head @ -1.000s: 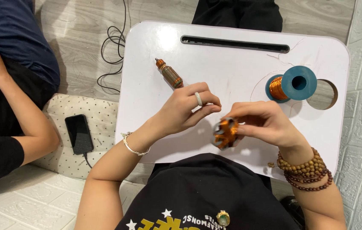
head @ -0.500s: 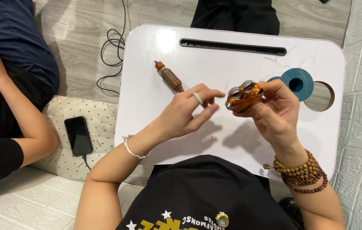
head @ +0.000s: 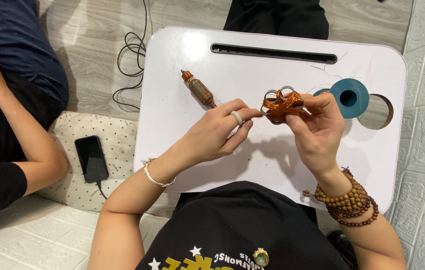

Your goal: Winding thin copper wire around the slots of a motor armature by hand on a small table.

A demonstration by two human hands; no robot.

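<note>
— Starting at the left edge of the frame, what do you see?

— Another person sits there, their arm (head: 17, 145) bent across the left side, in dark clothing. Just right of that arm a black phone (head: 91, 158) lies on a dotted cushion (head: 117, 135), a cable running from its lower end. Above, at upper left centre, dark cables (head: 131, 65) loop on the wooden floor.

— And the table?

— A white lap table (head: 172, 125) fills the middle and right. On its upper left part lies a small motor rotor (head: 200, 90) with copper windings, tilted, apart from both hands.

— The hands, then.

— The left hand (head: 217, 132), with a ring and a thin bracelet, sits at centre frame. Its thumb and fingers are pinched together near the coil; a fine wire seems to run from the pinch, though it is too thin to be sure. Just right of it, the right hand (head: 317, 135), wearing wooden bead bracelets at the wrist, grips a copper-wound coil piece (head: 282, 105) with grey loops on top, held up above the table at upper centre.

— Anything further right?

— A blue wire spool (head: 350, 97) stands behind the right hand's fingers, beside a round cup hole (head: 377, 112) in the table. A long dark slot (head: 272, 53) runs along the table's top edge.
</note>
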